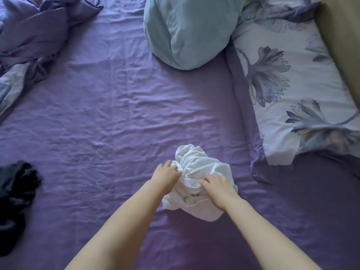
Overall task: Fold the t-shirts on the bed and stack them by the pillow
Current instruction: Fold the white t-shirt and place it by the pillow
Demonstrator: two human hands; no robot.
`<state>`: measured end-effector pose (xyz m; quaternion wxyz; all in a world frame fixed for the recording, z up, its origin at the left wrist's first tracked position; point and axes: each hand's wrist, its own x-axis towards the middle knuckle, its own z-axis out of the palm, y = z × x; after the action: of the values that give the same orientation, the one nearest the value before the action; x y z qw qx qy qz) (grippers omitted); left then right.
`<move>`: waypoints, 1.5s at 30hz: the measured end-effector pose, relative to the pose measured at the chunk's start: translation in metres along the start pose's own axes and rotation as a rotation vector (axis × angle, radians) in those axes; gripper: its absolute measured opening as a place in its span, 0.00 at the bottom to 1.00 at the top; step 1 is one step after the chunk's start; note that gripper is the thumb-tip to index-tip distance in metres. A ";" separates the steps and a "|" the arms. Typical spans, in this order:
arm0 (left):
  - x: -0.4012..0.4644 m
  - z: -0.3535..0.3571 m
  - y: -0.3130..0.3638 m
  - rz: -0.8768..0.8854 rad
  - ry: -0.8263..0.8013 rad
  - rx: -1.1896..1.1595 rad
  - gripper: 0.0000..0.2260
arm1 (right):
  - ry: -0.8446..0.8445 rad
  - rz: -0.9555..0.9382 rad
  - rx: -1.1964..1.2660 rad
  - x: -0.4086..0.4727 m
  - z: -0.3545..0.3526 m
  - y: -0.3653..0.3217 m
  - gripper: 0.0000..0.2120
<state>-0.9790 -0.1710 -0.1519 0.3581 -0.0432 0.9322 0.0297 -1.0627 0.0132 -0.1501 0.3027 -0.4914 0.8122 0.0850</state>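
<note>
the dark garment (15, 199) is cut by the left edge. the crumpled duvet (39, 26) runs off the top left corner. the teal pillow (191, 30) loses its top. left hand (165, 175) fingertips sink into the white t-shirt (196, 168) folds, hidden.

I see both forearms extended forward; my left hand (166, 175) and right hand (219, 189) have fingers curled, gripping cloth.

A: Background?
B: Bed (109, 106) with wrinkled purple sheet, fills frame. Olive-tan upholstered panel (342, 41) along the bed's far right edge.
A: Bedding?
B: Rumpled purple duvet (37, 30) at far left corner. Soft daylight, no hard shadows.
</note>
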 end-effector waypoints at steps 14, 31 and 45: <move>-0.089 -0.042 -0.004 0.000 0.235 -0.293 0.12 | 0.309 0.094 0.294 -0.059 -0.060 -0.017 0.14; -0.278 -0.120 -0.011 -0.114 0.222 -0.444 0.27 | 0.248 -0.072 0.208 -0.189 -0.166 -0.074 0.27; -0.397 -0.150 -0.012 0.038 0.956 -0.632 0.12 | 0.867 -0.141 0.755 -0.264 -0.194 -0.134 0.04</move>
<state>-0.7836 -0.1719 0.2254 -0.1344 -0.1403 0.9370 0.2905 -0.9402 0.0582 0.1788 0.1015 -0.3922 0.8012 -0.4404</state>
